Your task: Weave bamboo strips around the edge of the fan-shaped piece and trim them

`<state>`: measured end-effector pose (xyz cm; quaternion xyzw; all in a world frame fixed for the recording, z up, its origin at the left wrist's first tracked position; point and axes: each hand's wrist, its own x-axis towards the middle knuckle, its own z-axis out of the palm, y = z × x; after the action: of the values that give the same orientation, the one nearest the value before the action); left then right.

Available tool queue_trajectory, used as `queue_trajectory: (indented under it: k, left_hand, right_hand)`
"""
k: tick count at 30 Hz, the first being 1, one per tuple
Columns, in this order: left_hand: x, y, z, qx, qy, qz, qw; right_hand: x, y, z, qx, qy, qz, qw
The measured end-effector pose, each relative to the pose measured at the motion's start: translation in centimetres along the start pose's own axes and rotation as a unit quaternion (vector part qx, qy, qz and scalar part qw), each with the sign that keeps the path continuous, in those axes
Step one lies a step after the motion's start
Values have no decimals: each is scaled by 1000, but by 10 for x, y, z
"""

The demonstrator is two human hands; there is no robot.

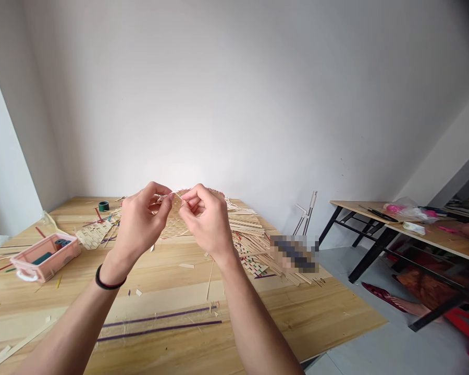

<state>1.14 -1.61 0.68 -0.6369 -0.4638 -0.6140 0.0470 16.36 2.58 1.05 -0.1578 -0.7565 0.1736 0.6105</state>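
Above the wooden table, my left hand (145,213) and my right hand (205,219) are raised close together. Each pinches a thin pale strand (177,195) between thumb and fingertips, and a short stretch of it shows between them. Whether it is thread or a fine bamboo strip I cannot tell. Behind the hands lies a round woven piece (174,221) of pale strips with a pinkish edge, partly hidden by them. My left wrist wears a black band.
A pink plastic box (47,258) with dark items stands at left, near a green tape roll (103,206) and a woven patch (95,234). Loose strips (246,221) pile up at right. Purple strips (160,330) lie in front. Beyond stands a second table (445,242), with another person's foot below.
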Motion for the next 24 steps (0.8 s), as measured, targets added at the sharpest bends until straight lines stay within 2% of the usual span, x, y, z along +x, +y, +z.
queue_trajectory:
  k: [5,18,24]
  left_hand:
    - [0,0,2,18,0,8,1000]
    - [-2,-2,5,61,47,72,994]
    - [-4,0,8,61,58,83,993]
  right_hand:
    - [0,1,0,4,0,-6,1000]
    - [-3,-2,5,3,-3,13,1000]
    - [-6,1,11,6,22,15,1000]
